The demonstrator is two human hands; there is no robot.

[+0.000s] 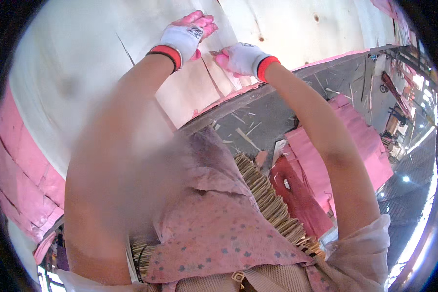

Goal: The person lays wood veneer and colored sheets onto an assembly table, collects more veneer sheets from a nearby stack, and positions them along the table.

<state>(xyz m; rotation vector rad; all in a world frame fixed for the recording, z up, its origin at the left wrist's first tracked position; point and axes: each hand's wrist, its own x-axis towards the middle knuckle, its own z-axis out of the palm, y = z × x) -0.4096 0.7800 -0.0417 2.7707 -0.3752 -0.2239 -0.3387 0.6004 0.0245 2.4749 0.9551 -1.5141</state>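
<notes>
My left hand [190, 33], in a white work glove with pink-coated fingers and a red cuff, is over a pale wood veneer sheet [91, 54]. Its fingers are slightly bent and apart, with nothing seen in them. To the right and a bit nearer to me, my right hand [242, 60] wears a matching glove. Its thumb and fingers come together beside a split [211, 77] in the veneer. A small brownish bit shows at those fingertips; whether it is a held scrap or a stained glove tip I cannot tell. Pink edging runs along the veneer's near side.
The table's edge [237, 106] crosses in front of my stained apron [219, 219]. Stacked thin sheets [270, 200] stand beside it. Pink sheets [361, 135] and a dark red piece [299, 197] lie low on the right. Splinters [248, 138] litter the grey floor. More pink sheets [25, 157] show at far left.
</notes>
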